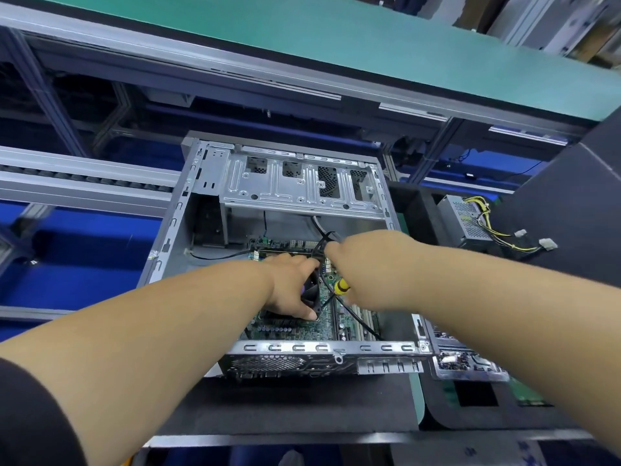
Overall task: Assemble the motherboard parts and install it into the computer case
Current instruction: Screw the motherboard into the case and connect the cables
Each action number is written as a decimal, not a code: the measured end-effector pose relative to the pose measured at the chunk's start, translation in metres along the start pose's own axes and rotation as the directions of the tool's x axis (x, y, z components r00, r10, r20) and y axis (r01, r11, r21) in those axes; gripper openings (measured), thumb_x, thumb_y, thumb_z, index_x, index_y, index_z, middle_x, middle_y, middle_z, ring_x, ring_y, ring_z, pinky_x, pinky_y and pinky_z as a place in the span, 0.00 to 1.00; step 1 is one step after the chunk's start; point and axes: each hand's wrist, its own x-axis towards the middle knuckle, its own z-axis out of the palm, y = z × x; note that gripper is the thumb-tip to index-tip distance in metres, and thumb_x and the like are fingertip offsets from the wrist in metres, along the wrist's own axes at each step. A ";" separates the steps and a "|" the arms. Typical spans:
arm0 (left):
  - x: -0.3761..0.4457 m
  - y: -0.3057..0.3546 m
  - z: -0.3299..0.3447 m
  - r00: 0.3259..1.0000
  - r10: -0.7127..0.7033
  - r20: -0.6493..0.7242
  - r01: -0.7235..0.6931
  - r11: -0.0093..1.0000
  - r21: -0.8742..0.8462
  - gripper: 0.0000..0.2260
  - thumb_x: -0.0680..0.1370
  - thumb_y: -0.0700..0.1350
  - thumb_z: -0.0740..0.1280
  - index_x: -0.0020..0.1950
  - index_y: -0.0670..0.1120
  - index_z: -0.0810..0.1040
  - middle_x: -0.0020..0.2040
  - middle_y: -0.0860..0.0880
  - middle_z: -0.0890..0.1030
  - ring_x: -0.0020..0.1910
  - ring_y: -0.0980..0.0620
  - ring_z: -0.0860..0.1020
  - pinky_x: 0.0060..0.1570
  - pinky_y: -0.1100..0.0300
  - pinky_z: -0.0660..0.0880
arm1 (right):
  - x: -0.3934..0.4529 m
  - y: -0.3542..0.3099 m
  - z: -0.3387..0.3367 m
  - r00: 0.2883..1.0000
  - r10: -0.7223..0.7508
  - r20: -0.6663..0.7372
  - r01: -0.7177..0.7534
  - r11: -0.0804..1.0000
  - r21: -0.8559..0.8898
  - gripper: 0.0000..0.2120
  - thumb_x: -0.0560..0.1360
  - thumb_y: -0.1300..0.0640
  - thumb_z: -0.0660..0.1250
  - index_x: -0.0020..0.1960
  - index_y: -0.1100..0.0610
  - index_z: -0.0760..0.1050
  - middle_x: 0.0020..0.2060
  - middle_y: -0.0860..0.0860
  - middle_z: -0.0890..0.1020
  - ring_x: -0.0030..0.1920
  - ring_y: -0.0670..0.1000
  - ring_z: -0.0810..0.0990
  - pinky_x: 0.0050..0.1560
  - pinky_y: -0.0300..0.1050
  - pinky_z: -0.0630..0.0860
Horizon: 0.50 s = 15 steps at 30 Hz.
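An open case [201, 196] lies on its side on a dark mat [285, 405], with the board [292, 327] seated flat on its floor toward the near end. A silver drive cage [295, 186] spans the far end. The left hand [292, 287] reaches in over the board, its fingers and thumb curled round the black fan [312, 294] that sits on it. The right hand [363, 264] reaches in just beside it, closed on a screwdriver [342, 286] whose yellow handle shows under the palm; its fingertips seem also to pinch the black cables [324, 243] that rise from the board, though the hand hides the grip. Outside the case to the right, a power supply [465, 216] with yellow wires rests on a dark surface, and another board [467, 361] lies beside the case's near corner.
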 end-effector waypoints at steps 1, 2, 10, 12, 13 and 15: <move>0.000 0.000 0.000 1.000 -0.003 0.004 0.003 1.000 -0.008 0.45 0.70 0.66 0.69 0.77 0.50 0.51 0.74 0.48 0.61 0.71 0.44 0.62 0.70 0.47 0.62 | -0.002 0.002 -0.002 0.997 -0.075 -0.001 0.075 0.996 -0.042 0.10 0.77 0.53 0.67 0.54 0.53 0.68 0.40 0.47 0.67 0.41 0.54 0.72 0.30 0.44 0.63; 0.000 0.000 0.000 1.000 -0.004 0.003 0.004 1.000 -0.017 0.44 0.70 0.66 0.69 0.77 0.50 0.53 0.73 0.48 0.62 0.70 0.44 0.62 0.70 0.47 0.62 | -0.003 0.005 -0.003 0.988 -0.154 -0.002 0.153 0.983 -0.104 0.10 0.77 0.57 0.66 0.57 0.53 0.69 0.44 0.47 0.70 0.41 0.54 0.73 0.29 0.45 0.64; -0.001 0.003 -0.001 1.000 -0.017 0.019 0.017 1.000 0.006 0.45 0.70 0.66 0.69 0.78 0.51 0.49 0.76 0.49 0.57 0.73 0.44 0.59 0.72 0.45 0.59 | 0.018 0.013 -0.006 0.996 0.008 0.087 -0.017 0.995 0.095 0.14 0.79 0.48 0.63 0.39 0.57 0.69 0.31 0.49 0.70 0.31 0.51 0.68 0.31 0.43 0.64; -0.002 0.004 -0.002 0.999 -0.032 0.039 0.032 0.999 0.010 0.46 0.71 0.65 0.69 0.78 0.52 0.46 0.78 0.50 0.55 0.74 0.44 0.57 0.73 0.45 0.58 | 0.029 0.018 -0.008 0.971 0.166 0.171 -0.210 0.937 0.281 0.17 0.77 0.52 0.65 0.32 0.57 0.67 0.28 0.50 0.69 0.28 0.50 0.66 0.28 0.41 0.62; -0.002 0.004 -0.002 0.999 -0.033 0.037 0.032 0.999 0.008 0.46 0.71 0.65 0.69 0.79 0.52 0.46 0.78 0.50 0.54 0.75 0.44 0.56 0.73 0.45 0.58 | 0.032 0.018 -0.008 0.966 0.191 0.177 -0.236 0.928 0.287 0.18 0.77 0.52 0.65 0.31 0.57 0.66 0.28 0.50 0.68 0.27 0.50 0.65 0.27 0.41 0.61; -0.004 0.003 -0.003 0.999 -0.029 0.044 0.029 1.000 0.010 0.46 0.71 0.65 0.69 0.79 0.51 0.45 0.78 0.49 0.53 0.75 0.43 0.56 0.73 0.45 0.58 | 0.032 0.018 -0.008 0.969 0.160 0.186 -0.199 0.955 0.219 0.21 0.78 0.45 0.66 0.32 0.56 0.68 0.29 0.49 0.70 0.28 0.48 0.68 0.27 0.41 0.61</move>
